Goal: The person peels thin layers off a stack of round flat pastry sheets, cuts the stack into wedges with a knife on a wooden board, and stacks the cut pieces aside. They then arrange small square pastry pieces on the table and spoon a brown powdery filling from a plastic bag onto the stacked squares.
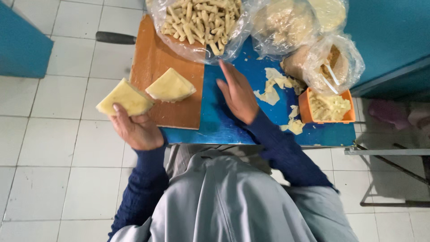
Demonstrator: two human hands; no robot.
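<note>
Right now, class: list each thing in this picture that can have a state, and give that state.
Left hand: holding a folded pastry triangle.
Right hand: empty, flat on the blue table.
Second triangle: lying on the wooden board.
Bag of rolls: open.
Orange tub: full of scraps.

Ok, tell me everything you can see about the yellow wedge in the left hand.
The yellow wedge is a pale, flat triangular piece, soft and dough-like in look, with a smooth top and a thick, slightly rough edge. The left hand holds it from below, thumb on its near edge, over the left edge of the wooden board. Its right corner seems to meet a second wedge lying on the board.
</note>
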